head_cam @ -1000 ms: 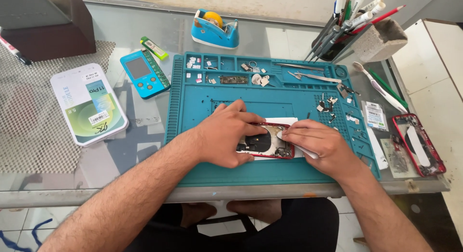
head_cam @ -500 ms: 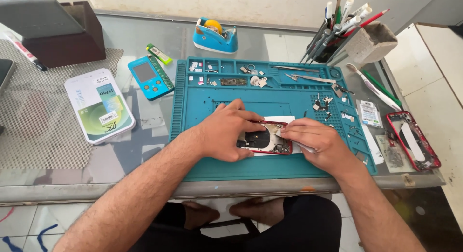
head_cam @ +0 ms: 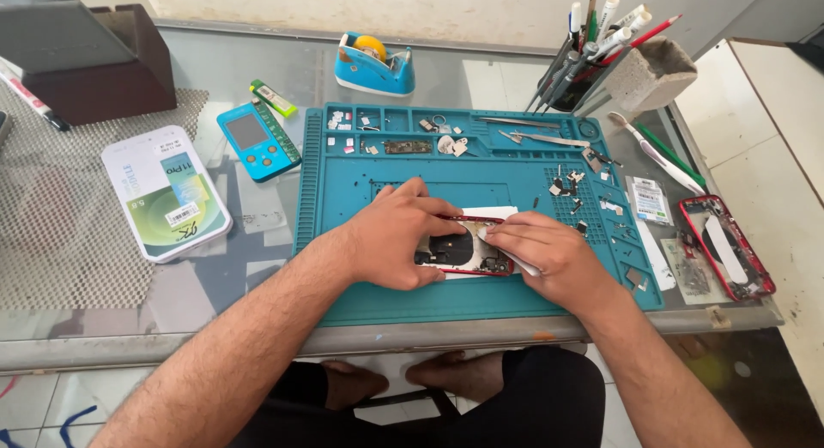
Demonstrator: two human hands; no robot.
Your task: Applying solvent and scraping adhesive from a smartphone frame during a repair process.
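— What lies around the work?

— A blue repair mat point(head_cam: 360, 285) covers the glass table point(head_cam: 172, 302). Its top trays hold small parts and tweezers point(head_cam: 532, 139). A tape dispenser point(head_cam: 375, 63) and a pen holder point(head_cam: 601, 53) stand behind; a white box point(head_cam: 165, 190) and a small blue tester point(head_cam: 257, 140) lie to the left, a second red phone frame point(head_cam: 728, 246) to the right.

— And the hands?

— The left hand point(head_cam: 403, 238) lies flat, fingers spread, pressing down the opened red phone point(head_cam: 459, 252) at the mat's centre. The right hand point(head_cam: 545, 255) has its fingertips pinched on a white strip point(head_cam: 515, 261) at the phone's right edge. Both hands cover much of it.
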